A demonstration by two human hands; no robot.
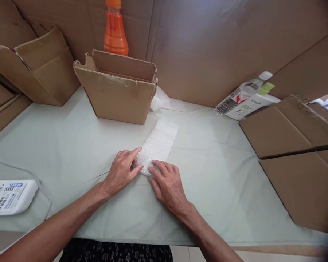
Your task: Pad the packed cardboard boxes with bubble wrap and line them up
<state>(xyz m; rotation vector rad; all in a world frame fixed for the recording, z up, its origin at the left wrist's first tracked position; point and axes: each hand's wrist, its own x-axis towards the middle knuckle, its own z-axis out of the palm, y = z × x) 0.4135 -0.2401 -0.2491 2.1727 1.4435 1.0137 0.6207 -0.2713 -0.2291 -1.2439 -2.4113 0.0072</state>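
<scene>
A narrow strip of bubble wrap (161, 140) lies on the cloth-covered table, slanting away from me to the upper right. My left hand (123, 165) grips its near left corner, thumb and index finger on the plastic and the other fingers curled beneath. At the near right edge, my right hand (168, 180) has its bent fingertips on the wrap and its thumb tucked at the side. The near end between the hands looks bunched or folded. Whether anything lies inside it, I cannot tell.
Beyond the wrap stands an open cardboard box (120, 94), with more bubble wrap (161, 100) behind it and an orange bottle (116, 32). Other boxes (49, 69) stand left; cardboard flaps (303, 185) lie right. A clear bottle (243, 92) leans by a white tube (254, 105). A white labelled device (12, 196) and cable (41, 185) lie left.
</scene>
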